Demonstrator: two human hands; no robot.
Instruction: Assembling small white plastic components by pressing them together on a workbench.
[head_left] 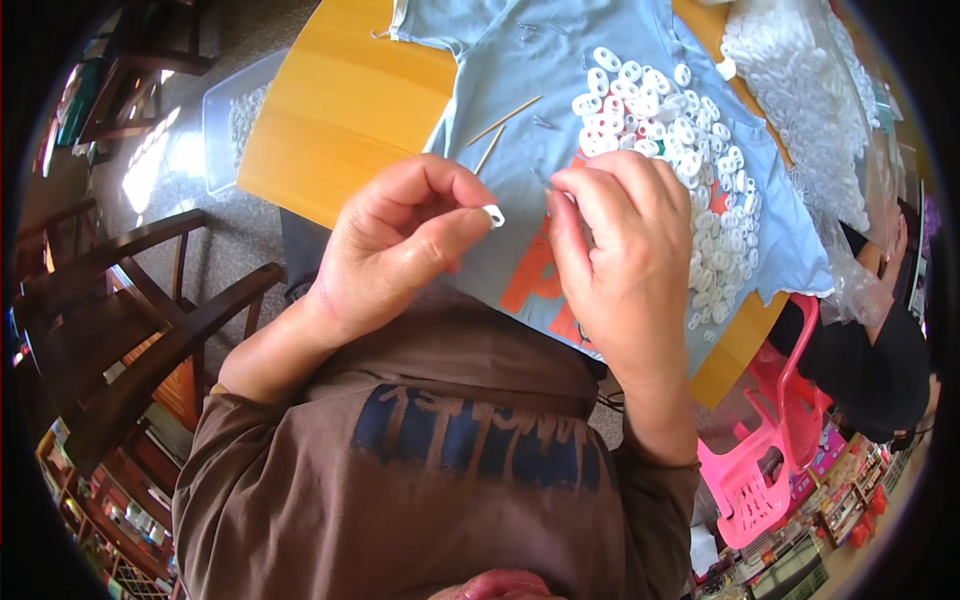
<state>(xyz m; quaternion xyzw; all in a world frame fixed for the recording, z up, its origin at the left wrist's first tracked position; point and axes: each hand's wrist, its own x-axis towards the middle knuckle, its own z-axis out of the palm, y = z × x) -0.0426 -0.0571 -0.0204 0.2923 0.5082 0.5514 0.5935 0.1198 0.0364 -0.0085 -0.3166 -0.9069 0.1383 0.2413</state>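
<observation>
The left hand is curling, with its thumb and forefinger closing on a small white piece, which is showing a dark opening and is sticking out past the fingertips above the cloth. The right hand is hovering opposite, a short gap away, its thumb and forefinger bending close together; whether it is gripping anything between them I cannot tell, as its own fingers are hiding the spot. Just beyond the hands, two thin wooden sticks are lying at a slant, and a small metal spring is resting near them, with another spring lying farther up. Beside and beyond the right hand, a spread heap of white oval pieces is covering much of a light blue shirt with an orange-red print. The shirt is draping over a yellowish wooden counter, whose surface is showing bare at the left. A clear bag full of white pieces is bulging at the upper right. Farther out, a clear plastic bin is standing left of the counter, near a dark wooden chair. A pink plastic chair is standing at the lower right, and a co-worker's dark sleeve is showing near the right rim.
</observation>
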